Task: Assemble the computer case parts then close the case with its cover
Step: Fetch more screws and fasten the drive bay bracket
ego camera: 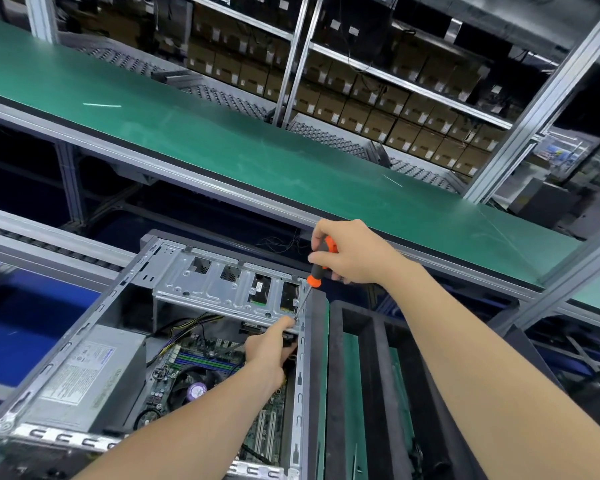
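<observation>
Beneath the right hand (pixel 354 252), which grips an orange-and-black-handled screwdriver (pixel 315 277), the shaft slants down to a corner of the silver metal drive cage (pixel 219 289) inside the open grey steel computer case (pixel 300 386). Just under that corner the left hand (pixel 269 348) reaches in, fingers curled at the tip; whether they pinch a screw I cannot tell. Left of this hand lies the green motherboard (pixel 194 362).

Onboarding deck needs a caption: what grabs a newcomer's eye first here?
The orange-and-black screwdriver, gripped by the right hand at centre, its tip at the near right corner of the metal drive cage, where the left hand grips its edge. Below lies the open computer case; a green conveyor belt crosses behind.
</observation>
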A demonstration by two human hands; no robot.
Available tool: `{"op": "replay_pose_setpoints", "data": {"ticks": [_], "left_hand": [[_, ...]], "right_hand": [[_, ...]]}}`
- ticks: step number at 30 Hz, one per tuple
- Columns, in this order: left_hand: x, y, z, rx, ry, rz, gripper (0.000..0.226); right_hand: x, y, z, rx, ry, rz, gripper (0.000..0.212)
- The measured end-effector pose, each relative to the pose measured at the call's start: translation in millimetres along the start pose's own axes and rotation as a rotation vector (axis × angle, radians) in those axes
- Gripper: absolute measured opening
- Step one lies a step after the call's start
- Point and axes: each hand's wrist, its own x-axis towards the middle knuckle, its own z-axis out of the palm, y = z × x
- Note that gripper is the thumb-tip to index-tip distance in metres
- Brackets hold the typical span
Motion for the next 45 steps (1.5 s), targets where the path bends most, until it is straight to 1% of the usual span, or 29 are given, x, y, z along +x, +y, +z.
{"op": "replay_pose_setpoints", "data": {"ticks": [1, 2, 4, 6, 9, 11, 16, 18, 20, 22, 23, 25, 27, 29, 30, 32, 34, 35, 36, 37, 39, 42, 45], "left_hand": [[-2, 1, 0, -0.015, -0.001, -0.007, 0.045], [-3, 2, 0, -0.026, 0.002, -0.012, 0.043], [-6, 3, 0, -0.039, 0.017, -0.018, 0.039], [-8, 4, 0, -0.045, 0.025, -0.020, 0.037], [-10, 4, 0, -0.054, 0.030, -0.026, 0.037], [-12, 5, 1, -0.077, 0.023, -0.044, 0.036], [-11, 11, 4, -0.234, -0.020, -0.099, 0.029], [-13, 13, 7, -0.257, -0.004, -0.124, 0.034], [-18, 19, 11, -0.170, 0.070, -0.139, 0.039], [-27, 29, 19, -0.086, 0.160, -0.142, 0.044], [-34, 34, 25, -0.082, 0.164, -0.138, 0.047], [-51, 40, 38, -0.046, 0.117, -0.090, 0.056], [-70, 33, 51, 0.085, 0.095, 0.011, 0.070], [-90, 14, 63, 0.308, 0.102, 0.209, 0.076], [-98, 1, 67, 0.429, 0.096, 0.337, 0.073], [-108, -28, 73, 0.617, 0.024, 0.564, 0.052], [-113, -59, 72, 0.760, -0.108, 0.667, 0.030], [-114, -76, 70, 0.837, -0.156, 0.680, 0.025], [-114, -92, 67, 0.911, -0.187, 0.678, 0.023], [-114, -108, 64, 0.983, -0.214, 0.666, 0.023], [-110, -139, 55, 1.162, -0.262, 0.647, 0.022], [-97, -181, 34, 1.448, -0.268, 0.695, 0.026], [-80, -207, 4, 1.654, -0.286, 0.773, 0.029]], "right_hand": [[1, -2, 3, 0.031, 0.035, 0.058, 0.017], [2, -5, 4, 0.002, 0.062, 0.099, 0.022], [6, -8, 4, -0.195, 0.106, 0.123, 0.029], [8, -12, 6, -0.266, 0.118, 0.108, 0.030], [7, -15, 14, -0.232, 0.111, 0.103, 0.029], [5, -12, 17, -0.211, 0.140, 0.121, 0.029], [-6, -1, 18, -0.173, 0.193, 0.181, 0.031], [-14, 4, 21, -0.164, 0.241, 0.204, 0.033], [-23, 11, 23, -0.087, 0.332, 0.243, 0.033], [-34, 21, 28, 0.070, 0.433, 0.302, 0.032], [-40, 27, 32, 0.179, 0.480, 0.340, 0.031], [-53, 40, 46, 0.443, 0.548, 0.437, 0.028], [-68, 56, 67, 0.763, 0.564, 0.542, 0.025], [-86, 76, 89, 1.083, 0.515, 0.610, 0.020], [-96, 87, 102, 1.221, 0.473, 0.620, 0.020], [-120, 110, 129, 1.424, 0.400, 0.595, 0.022], [-150, 136, 160, 1.537, 0.372, 0.564, 0.024], [-165, 148, 176, 1.575, 0.358, 0.556, 0.028], [-181, 161, 192, 1.579, 0.337, 0.551, 0.034], [-196, 172, 208, 1.525, 0.307, 0.547, 0.037], [-222, 191, 236, 1.324, 0.256, 0.540, 0.032], [-249, 207, 269, 1.059, 0.284, 0.585, 0.016], [-264, 210, 292, 0.905, 0.336, 0.481, 0.017]]}}
